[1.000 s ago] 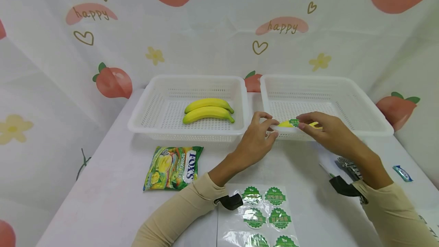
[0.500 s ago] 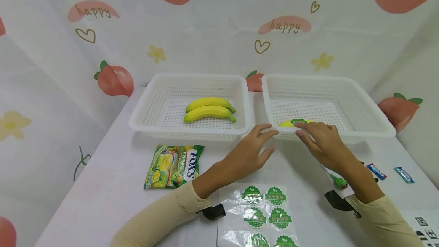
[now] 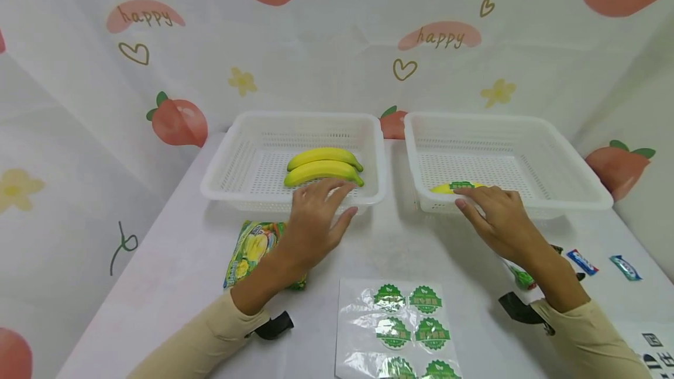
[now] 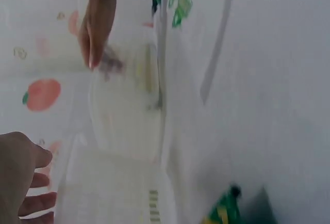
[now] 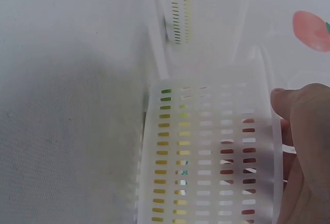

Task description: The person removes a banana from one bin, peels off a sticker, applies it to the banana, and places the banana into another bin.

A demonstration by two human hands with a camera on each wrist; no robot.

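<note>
Two yellow bananas [image 3: 325, 173] lie side by side in the left white basket [image 3: 247, 195]. My left hand [image 3: 310, 230] hovers by that basket's front rim, fingers loosely bent, just short of the nearer banana and holding nothing. Another banana [image 3: 441, 189], with a green label [image 3: 461, 184] on it, lies against the front wall inside the right white basket [image 3: 568, 203]. My right hand [image 3: 502, 221] rests at this basket's front rim, its fingers over the edge and its thumb outside. In the right wrist view the right hand [image 5: 309, 146] touches the rim, and yellow shows through the slots.
A sheet of round green stickers [image 3: 363, 320] lies at the front middle. The green tea-candy bag [image 3: 253, 250] is partly hidden by my left arm. Small wrapped candies [image 3: 583, 262] lie at the right, and a green-and-red item [image 3: 523, 279] is partly behind my right forearm.
My left hand has left the right basket's rim and swung left to the left basket. My right hand has let go of the labelled banana, which now lies lower in the right basket.
</note>
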